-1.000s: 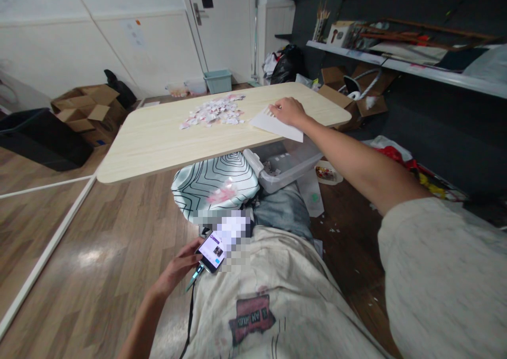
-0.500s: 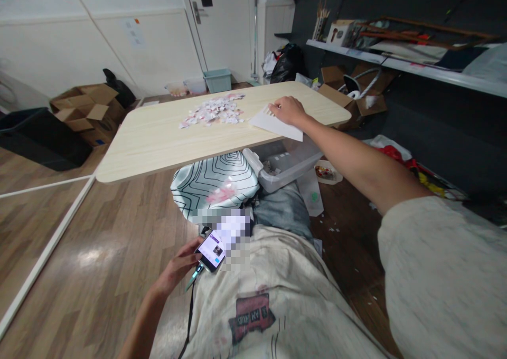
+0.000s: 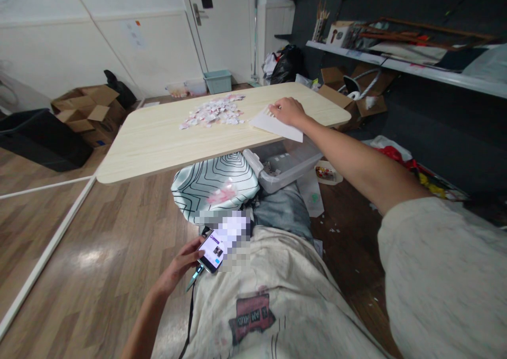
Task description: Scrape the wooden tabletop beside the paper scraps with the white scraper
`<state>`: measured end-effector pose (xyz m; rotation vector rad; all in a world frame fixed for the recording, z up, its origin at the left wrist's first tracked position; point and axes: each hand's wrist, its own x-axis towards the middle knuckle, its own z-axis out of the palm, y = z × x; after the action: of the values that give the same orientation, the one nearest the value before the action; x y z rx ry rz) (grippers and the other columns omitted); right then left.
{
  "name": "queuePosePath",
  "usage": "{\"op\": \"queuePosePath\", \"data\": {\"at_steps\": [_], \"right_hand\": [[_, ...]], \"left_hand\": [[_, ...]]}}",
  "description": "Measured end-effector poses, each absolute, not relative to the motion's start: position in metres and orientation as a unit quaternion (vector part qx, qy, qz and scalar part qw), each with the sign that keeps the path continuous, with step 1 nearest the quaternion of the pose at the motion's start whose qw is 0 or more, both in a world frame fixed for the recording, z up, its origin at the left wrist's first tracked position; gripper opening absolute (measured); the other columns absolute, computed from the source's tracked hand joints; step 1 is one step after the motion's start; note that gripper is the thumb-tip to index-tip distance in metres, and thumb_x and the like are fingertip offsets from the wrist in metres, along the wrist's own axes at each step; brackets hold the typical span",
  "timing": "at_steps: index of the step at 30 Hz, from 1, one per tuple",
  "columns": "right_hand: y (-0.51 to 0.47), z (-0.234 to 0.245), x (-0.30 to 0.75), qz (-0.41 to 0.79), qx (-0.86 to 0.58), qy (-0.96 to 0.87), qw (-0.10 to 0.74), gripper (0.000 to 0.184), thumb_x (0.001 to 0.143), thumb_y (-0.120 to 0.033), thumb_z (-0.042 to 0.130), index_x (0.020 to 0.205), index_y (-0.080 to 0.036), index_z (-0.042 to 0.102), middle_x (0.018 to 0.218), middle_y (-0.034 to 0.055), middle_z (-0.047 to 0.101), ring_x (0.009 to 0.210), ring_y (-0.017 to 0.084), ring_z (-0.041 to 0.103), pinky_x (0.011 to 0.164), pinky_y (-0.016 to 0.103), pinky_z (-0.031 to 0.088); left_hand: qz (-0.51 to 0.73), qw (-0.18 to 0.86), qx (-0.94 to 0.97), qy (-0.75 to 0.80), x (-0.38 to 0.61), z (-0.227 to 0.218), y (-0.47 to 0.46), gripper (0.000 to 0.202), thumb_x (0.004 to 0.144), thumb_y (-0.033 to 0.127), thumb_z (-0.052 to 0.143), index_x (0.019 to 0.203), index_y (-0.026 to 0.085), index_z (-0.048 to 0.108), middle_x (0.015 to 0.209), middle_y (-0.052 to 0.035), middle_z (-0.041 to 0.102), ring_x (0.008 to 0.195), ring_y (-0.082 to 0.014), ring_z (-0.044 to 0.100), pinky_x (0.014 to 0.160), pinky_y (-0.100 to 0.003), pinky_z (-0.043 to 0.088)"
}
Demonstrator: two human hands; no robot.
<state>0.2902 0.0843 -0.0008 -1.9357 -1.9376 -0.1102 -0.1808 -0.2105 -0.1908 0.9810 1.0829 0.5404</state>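
My right hand (image 3: 288, 111) reaches out over the light wooden table (image 3: 158, 137) and rests, fingers curled, on a white sheet of paper (image 3: 277, 126) that hangs over the near edge. A heap of small torn paper scraps (image 3: 214, 111) lies on the table just left of the sheet. Down by my lap, my left hand (image 3: 180, 266) holds a phone (image 3: 212, 251) with its screen lit, and a cable hangs from it.
Under the table are a patterned cushion (image 3: 214, 182) and a clear plastic bin (image 3: 285, 161). Cardboard boxes (image 3: 85, 108) and a black bin (image 3: 35, 137) stand at the left. Shelves with clutter (image 3: 396, 47) run along the right wall. A teal tub (image 3: 217, 80) sits near the door.
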Motion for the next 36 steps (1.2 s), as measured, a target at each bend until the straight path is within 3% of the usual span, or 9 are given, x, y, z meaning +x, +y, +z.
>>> {"op": "queuePosePath", "data": {"at_steps": [6,12,20,25,30,36], "right_hand": [[0.084,0.000,0.290,-0.040,-0.694,-0.692,0.196,0.065,0.108,-0.071,0.046,0.113,-0.019,0.085,0.114,0.0176,0.084,0.110,0.034,0.071,0.097,0.041,0.050],[0.084,-0.001,0.291,-0.037,-0.694,-0.692,0.196,0.063,0.108,-0.070,0.047,0.111,-0.020,0.085,0.114,0.0172,0.083,0.109,0.033,0.071,0.098,0.040,0.050],[0.085,-0.001,0.291,-0.045,-0.689,-0.697,0.193,0.060,0.111,-0.062,0.047,0.106,-0.014,0.083,0.109,0.0163,0.083,0.106,0.030,0.070,0.096,0.036,0.047],[0.086,-0.001,0.291,-0.047,-0.690,-0.698,0.188,0.057,0.111,-0.058,0.048,0.103,-0.015,0.083,0.109,0.0166,0.083,0.104,0.029,0.069,0.093,0.035,0.047],[0.084,0.000,0.290,-0.048,-0.690,-0.699,0.183,0.054,0.112,-0.055,0.048,0.103,-0.015,0.084,0.112,0.0167,0.083,0.105,0.028,0.070,0.092,0.035,0.047],[0.083,0.001,0.290,-0.049,-0.695,-0.697,0.172,0.053,0.112,-0.051,0.048,0.110,-0.015,0.086,0.120,0.0171,0.083,0.110,0.028,0.072,0.093,0.034,0.048]], "left_hand": [[0.232,0.670,0.496,0.502,-0.173,-0.182,-0.212,0.043,0.082,0.056,0.088,0.097,0.021,0.070,0.092,-0.0015,0.067,0.080,-0.0186,0.055,0.067,-0.027,0.036],[0.223,0.647,0.495,0.536,-0.162,-0.171,-0.210,0.046,0.078,0.060,0.089,0.092,0.022,0.068,0.089,0.0001,0.063,0.083,-0.0202,0.058,0.070,-0.028,0.043],[0.166,0.577,0.560,0.570,-0.151,-0.159,-0.210,0.051,0.078,0.058,0.089,0.108,0.020,0.078,0.101,-0.0059,0.078,0.096,-0.0286,0.070,0.085,-0.034,0.058],[0.145,0.576,0.557,0.580,-0.152,-0.152,-0.212,0.065,0.079,0.071,0.085,0.120,0.021,0.080,0.118,-0.0094,0.083,0.113,-0.0353,0.075,0.097,-0.038,0.062],[0.149,0.566,0.550,0.596,-0.153,-0.155,-0.211,0.084,0.080,0.081,0.079,0.138,0.021,0.075,0.142,-0.0128,0.078,0.138,-0.0400,0.068,0.117,-0.044,0.056],[0.133,0.548,0.558,0.609,-0.153,-0.162,-0.211,0.093,0.082,0.088,0.070,0.143,0.018,0.073,0.152,-0.0158,0.073,0.152,-0.0437,0.057,0.130,-0.051,0.045]]}}
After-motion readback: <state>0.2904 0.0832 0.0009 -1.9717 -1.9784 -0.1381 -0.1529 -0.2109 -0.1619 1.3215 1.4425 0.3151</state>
